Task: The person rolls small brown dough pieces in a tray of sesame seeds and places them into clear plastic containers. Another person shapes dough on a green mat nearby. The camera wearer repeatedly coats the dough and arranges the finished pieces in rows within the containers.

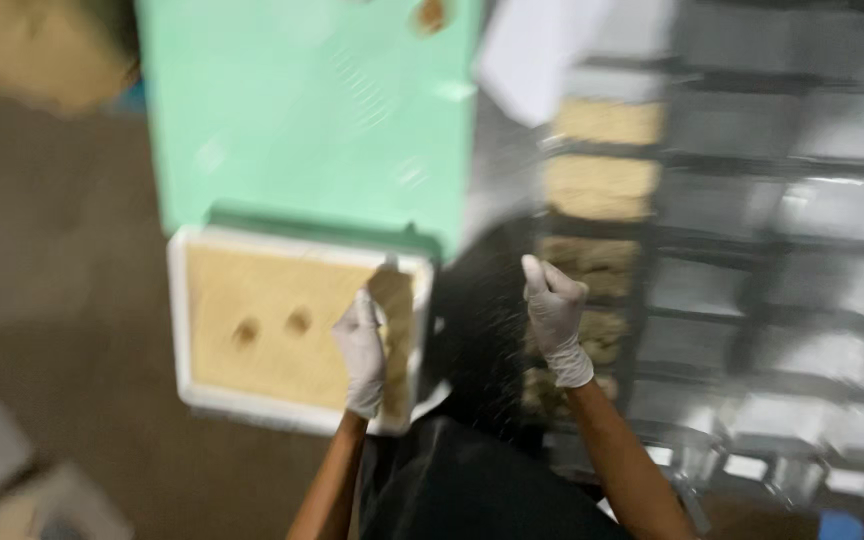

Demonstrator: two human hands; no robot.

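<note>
**A:** What can't you make out from where you sit?

**B:** A good deal; the whole frame is smeared by motion. I see a white tray (pixel 180 330) at centre left, filled with something tan, with two darker spots in it, but I cannot tell what the filling is. Its far edge is hidden under a mint-green crate (pixel 312 110) that runs off the top of the frame. The brown lump in the upper left is cut off and too blurred to name.

**A:** And the hands?

**B:** Both wear white gloves, with bare forearms coming up from the bottom edge. The left hand (pixel 362 352) lies over the tray's right end, fingers pointing up the frame, touching a tan piece (pixel 392 290) there. I cannot tell whether its grip is closed on that piece or merely resting against it. The right hand (pixel 554 305) is raised at centre, curled into a fist, well apart from the tray. Whether anything sits inside that fist is hidden.

**A:** What's around them?

**B:** A dark rack (pixel 752 290) of grey trays fills the right side, with tan blocks (pixel 602 185) stacked in a column just behind the right hand. Black clothing covers the bottom centre.
</note>
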